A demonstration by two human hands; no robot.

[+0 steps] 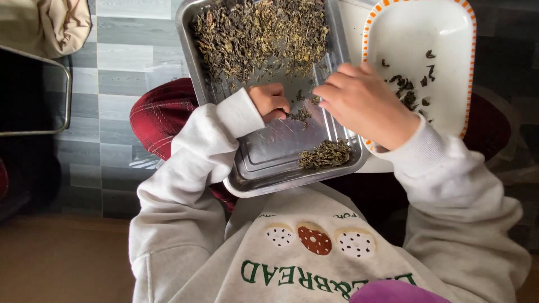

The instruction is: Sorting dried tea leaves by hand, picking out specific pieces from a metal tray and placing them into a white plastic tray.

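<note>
A metal tray [264,163] rests on my lap, its far half covered with a heap of dried dark-green leaves [258,33]. A smaller pile of leaves [325,154] lies at its near right corner. My left hand [270,101] is curled over the tray's middle, fingertips pinching at a small clump of leaves [300,115]. My right hand [362,101] hovers over the tray's right edge, fingers bent down toward the same clump. A white plate with an orange rim [438,22] sits to the right and holds a few dark bits [407,90].
Grey tiled floor [120,67] lies to the left. A metal-framed dark piece of furniture [33,95] stands at the left edge, with a beige cloth bag [45,22] above it. My knee in red plaid trousers [160,115] shows under the tray.
</note>
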